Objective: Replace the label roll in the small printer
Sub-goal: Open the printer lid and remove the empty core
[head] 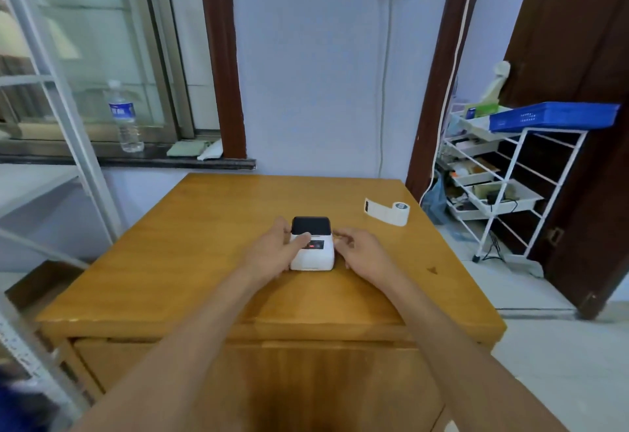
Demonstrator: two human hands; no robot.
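Note:
A small white printer (315, 256) with a black lid at its far end sits in the middle of the wooden table (190, 261). The lid looks closed. My left hand (275, 251) grips the printer's left side, its thumb lying across the top near a panel with a red light. My right hand (360, 254) rests against the printer's right side with curled fingers. A white label roll (394, 213), partly unrolled with a strip trailing to the left, lies on the table at the far right, apart from both hands.
A white wire rack (503, 189) with trays and a blue basket (551, 115) stands to the right of the table beside a dark door. A water bottle (124, 118) stands on the window sill at the far left. A white metal frame rises at the left.

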